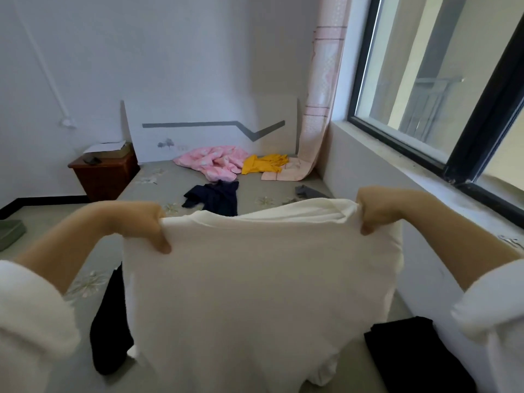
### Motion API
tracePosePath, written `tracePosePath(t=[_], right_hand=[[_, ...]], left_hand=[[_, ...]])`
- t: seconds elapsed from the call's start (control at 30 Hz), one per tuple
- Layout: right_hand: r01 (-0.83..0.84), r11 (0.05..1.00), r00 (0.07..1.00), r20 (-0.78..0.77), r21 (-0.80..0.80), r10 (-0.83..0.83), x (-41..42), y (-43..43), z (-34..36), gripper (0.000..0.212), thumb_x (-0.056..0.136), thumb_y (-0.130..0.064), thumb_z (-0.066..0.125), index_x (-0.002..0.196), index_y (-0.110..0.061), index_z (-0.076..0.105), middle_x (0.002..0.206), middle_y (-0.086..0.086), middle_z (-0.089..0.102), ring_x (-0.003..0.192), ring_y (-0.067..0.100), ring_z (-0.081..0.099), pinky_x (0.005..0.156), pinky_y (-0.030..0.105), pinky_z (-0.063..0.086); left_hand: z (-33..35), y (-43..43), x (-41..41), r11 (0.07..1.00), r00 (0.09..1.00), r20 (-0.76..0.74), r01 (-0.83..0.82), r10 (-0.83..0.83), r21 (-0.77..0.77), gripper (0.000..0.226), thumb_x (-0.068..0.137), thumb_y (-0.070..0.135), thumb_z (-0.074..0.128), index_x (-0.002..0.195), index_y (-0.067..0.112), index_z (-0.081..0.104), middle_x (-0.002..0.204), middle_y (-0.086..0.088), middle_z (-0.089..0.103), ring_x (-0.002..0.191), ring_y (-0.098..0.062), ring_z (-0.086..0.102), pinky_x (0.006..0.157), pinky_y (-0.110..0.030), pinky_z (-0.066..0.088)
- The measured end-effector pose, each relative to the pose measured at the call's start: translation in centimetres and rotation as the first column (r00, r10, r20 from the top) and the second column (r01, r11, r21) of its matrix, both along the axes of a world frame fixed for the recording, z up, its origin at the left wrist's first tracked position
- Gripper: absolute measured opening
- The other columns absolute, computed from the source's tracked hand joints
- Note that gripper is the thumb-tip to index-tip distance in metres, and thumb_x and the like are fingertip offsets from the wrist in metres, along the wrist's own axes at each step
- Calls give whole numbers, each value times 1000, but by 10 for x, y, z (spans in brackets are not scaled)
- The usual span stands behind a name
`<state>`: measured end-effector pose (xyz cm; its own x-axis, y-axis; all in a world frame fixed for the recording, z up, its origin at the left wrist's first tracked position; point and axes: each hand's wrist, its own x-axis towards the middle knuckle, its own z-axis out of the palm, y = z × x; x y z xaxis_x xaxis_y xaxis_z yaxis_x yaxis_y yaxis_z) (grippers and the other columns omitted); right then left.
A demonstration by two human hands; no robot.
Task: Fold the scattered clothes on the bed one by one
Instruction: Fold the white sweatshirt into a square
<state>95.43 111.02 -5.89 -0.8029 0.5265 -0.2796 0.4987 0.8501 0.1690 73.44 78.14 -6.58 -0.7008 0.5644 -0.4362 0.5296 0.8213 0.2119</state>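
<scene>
Fingers [159,241] of the left hand [139,219] and right hand [380,208] clamp the white shirt [255,279] by its top corners; a navy garment [217,195] lies beyond them.

A brown wooden nightstand [105,177] stands by the wall, with white papers [105,146] and a small dark thing [92,160] on top. A white board [198,137] with a grey zigzag line [212,124] leans on the wall. A pink curtain [320,95] hangs beside a big window [425,80] with a black frame. A thin white pipe [42,61] runs down the wall. Something green [10,234] sits on the floor.
</scene>
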Motion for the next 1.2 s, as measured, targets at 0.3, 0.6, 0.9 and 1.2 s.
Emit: tracePosePath(t=[0.3,0.6,0.9,1.2], right_hand=[[148,975,890,-453,169,-57,-48,20,-29,15,92,-19,46,91,-13,60,103,10,64,95,31,60,70,31,38],[131,447,506,-328,-885,-798,-111,32,-15,20,91,0,39,95,8,57,78,23,63,51,30,66,51,38,56],[21,975,152,-963,-222,-222,-87,42,-49,29,95,-12,40,112,-7,63,120,21,51,112,36,49,94,35,39],[153,949,542,-779,-276,-314,-14,13,-176,62,81,-36,25,122,-11,63,126,23,54,102,43,51,99,50,35]], left_hand=[[-30,-10,-60,947,855,-461,-310,238,-86,31,92,35,57,102,7,62,87,-5,57,82,-23,55,74,-30,46],[-22,48,-74,153,690,545,-676,476,721,23,102,23,35,114,14,52,96,-20,68,87,-33,67,65,-42,60],[-40,30,-72,24,779,109,-157,617,987,24,89,22,40,87,41,53,93,10,58,89,-11,51,77,-32,43],[-185,-33,15,432,865,47,-296,500,852,27,99,15,41,118,29,54,102,2,59,79,-10,52,64,-24,41]])
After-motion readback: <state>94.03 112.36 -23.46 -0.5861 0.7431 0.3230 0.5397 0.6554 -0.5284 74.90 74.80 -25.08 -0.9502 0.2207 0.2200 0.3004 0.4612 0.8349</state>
